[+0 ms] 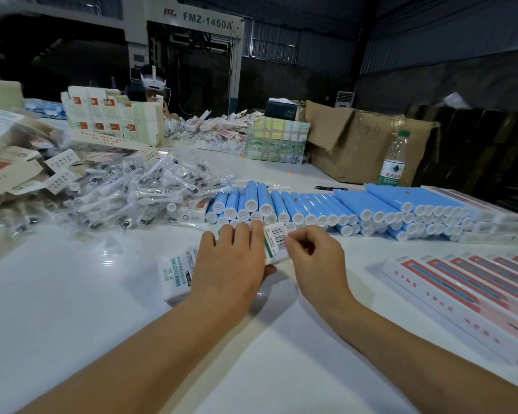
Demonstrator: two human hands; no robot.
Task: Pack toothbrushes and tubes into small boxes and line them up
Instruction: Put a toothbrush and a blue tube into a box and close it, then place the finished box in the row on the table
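One small box (178, 276) lies on the white table (72, 309) right in front of us, under our left hand (231, 264), whose fingers lie flat along the top while the thumb hooks round the near edge. Our right hand (314, 258) pinches the barcoded end flap (277, 239) with curled fingers. We judge the box light, thin card: stiff along its length, easily creased at the flaps, so it is best held by its long sides, with the flap worked by its corners. The blue tubes (326, 204) stacked just behind look smooth, rigid and ready to roll; the bagged brush heads (138, 186) to the left look slippery in their film. Finished boxes (461, 297) lie in a row on the right. Whether our box is already filled we cannot tell, as the left hand hides most of it, and the small print on the flap is unreadable
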